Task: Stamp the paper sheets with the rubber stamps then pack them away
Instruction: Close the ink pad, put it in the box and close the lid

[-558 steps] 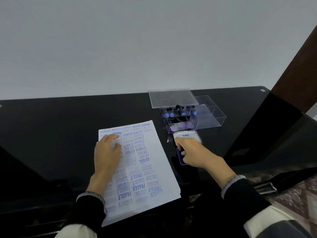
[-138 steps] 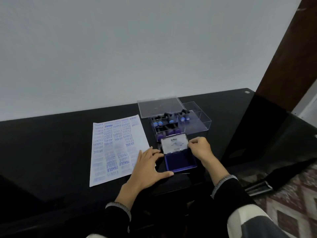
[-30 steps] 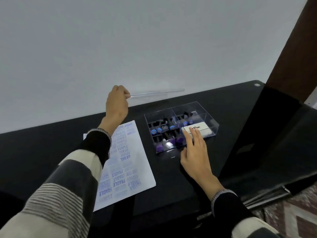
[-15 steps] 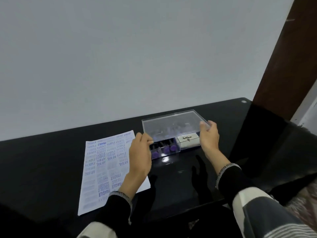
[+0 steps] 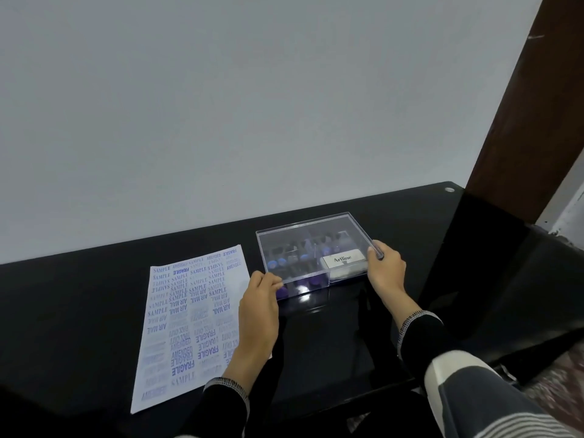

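From the head view, a clear plastic box (image 5: 316, 257) lies on the black glossy worktop (image 5: 79, 311), long axis left-right, lid (image 5: 303, 235) on. Left hand (image 5: 259, 308) and right hand (image 5: 387, 270) pinch its near corners with curled fingers. Inside, an "Artline" pad (image 5: 343, 259) and stamps (image 5: 284, 263). Beside it, the paper (image 5: 186, 317) reads SAMPLE, FRAGILE, AIR MAIL, AMENDED.
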`<state>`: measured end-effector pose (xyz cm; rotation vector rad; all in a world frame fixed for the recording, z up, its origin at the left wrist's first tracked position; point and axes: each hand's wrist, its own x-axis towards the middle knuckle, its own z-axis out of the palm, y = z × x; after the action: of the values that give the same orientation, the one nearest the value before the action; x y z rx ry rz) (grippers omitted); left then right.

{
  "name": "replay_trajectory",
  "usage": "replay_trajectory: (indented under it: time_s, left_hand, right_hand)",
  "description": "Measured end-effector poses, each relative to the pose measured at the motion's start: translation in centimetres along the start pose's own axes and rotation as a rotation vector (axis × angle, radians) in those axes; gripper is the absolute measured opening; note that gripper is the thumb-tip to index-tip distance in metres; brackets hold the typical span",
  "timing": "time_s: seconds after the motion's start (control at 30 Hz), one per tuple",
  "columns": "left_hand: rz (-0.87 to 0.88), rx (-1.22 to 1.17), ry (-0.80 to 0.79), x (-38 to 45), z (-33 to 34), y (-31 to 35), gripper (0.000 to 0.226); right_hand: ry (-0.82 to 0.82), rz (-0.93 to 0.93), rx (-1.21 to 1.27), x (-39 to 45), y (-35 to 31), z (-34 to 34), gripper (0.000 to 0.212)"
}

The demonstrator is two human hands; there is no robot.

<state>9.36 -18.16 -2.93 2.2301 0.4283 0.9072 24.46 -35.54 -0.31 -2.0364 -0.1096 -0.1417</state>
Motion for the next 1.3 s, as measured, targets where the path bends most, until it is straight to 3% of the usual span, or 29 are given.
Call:
replay_trajectory:
  time_s: [0.43,0.6,0.9,1.3]
  left_hand:
    - [-0.067,-0.068,-0.027,0.0,-0.1,-1.5,0.021]
    - [-0.1,-0.12,-0.029,0.0,-0.2,-1.5,0.02]
    - [-0.033,-0.088,0.001,0.1,0.0,-1.4,0.018]
    - [-0.066,-0.1,-0.04,0.8,0.3,-1.9,0.021]
  right_hand:
    - [0.096,0.09,-0.098,1.2,-0.3,0.7,0.033]
    - [0.158,0.045,-0.168,0.7,-0.2,1.1,0.033]
    - [0.245,0.066,-0.142,0.5,-0.1,1.6,0.034]
    - [0.182,0.13,-0.137,1.1,-0.8,1.2,0.03]
